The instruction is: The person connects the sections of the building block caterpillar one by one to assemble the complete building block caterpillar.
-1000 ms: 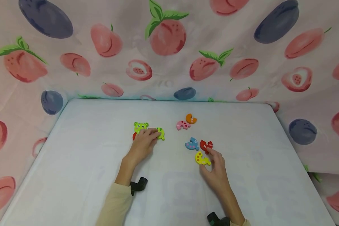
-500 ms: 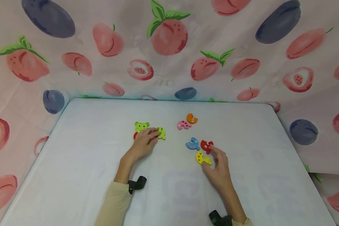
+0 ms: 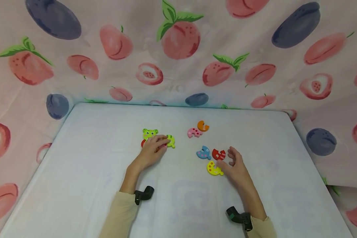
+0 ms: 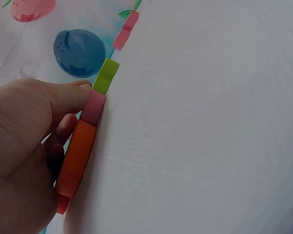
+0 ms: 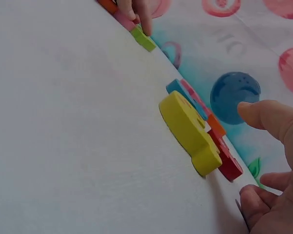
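My left hand (image 3: 150,152) rests over a joined row of wooden puzzle pieces, its fingertips touching them. Past the fingers shows a green striped piece (image 3: 171,141); behind the hand lies a green animal-head piece (image 3: 150,133). Edge-on in the left wrist view are a pink piece (image 4: 93,108), an orange piece (image 4: 77,158) and a red piece (image 4: 63,204), partly hidden by the hand in the head view. My right hand (image 3: 239,170) hovers with spread thumb and fingers beside a yellow spotted piece (image 3: 212,169) and a red numbered piece (image 3: 218,154), holding nothing.
A blue spotted piece (image 3: 203,152) lies left of the red numbered one. Farther back are a pink spotted piece (image 3: 194,133) and an orange numbered piece (image 3: 203,126). A fruit-print cloth (image 3: 178,76) hangs behind the white table (image 3: 107,172).
My right hand has drawn away from the red and yellow pieces, to the right, and its fingers have lifted off. The left hand stays at its row of pieces.
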Available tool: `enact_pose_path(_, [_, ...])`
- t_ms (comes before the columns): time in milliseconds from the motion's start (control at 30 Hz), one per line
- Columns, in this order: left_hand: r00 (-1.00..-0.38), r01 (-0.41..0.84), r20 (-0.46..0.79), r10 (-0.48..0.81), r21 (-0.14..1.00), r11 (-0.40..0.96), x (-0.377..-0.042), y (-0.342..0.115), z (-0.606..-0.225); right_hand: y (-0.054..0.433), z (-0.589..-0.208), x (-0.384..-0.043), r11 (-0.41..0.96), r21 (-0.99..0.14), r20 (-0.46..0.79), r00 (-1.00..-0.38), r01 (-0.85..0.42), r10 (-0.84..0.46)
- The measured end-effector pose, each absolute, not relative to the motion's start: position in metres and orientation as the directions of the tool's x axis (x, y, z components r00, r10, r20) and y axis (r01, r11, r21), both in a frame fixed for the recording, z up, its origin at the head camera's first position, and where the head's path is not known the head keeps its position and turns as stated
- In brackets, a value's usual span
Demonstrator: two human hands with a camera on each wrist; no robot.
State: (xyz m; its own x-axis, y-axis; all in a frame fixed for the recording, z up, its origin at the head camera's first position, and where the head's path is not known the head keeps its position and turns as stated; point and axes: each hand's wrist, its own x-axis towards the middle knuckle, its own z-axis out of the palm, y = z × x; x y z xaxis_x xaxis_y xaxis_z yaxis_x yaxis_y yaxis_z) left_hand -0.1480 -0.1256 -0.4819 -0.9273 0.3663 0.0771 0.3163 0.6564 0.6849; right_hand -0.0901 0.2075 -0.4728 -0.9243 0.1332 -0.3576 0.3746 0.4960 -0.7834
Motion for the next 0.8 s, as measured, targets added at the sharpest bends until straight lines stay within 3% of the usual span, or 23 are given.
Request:
enact_pose_path(500, [-0.967,0.214,0.056,0.249,0.712,0.669,-0.152,-0.114,-0.480,0.203,-0.480,-0.090,0.458,-0.814,-0.320,-0.934,0.357,0.159])
enact_pose_path(800, [-0.987,0.144,0.047,0.151,0.661,0.737,-0.155,-0.102,-0.481,0.201,-0.481,-0.090,0.452,-0.821,-0.314,-0.937,0.349,0.154])
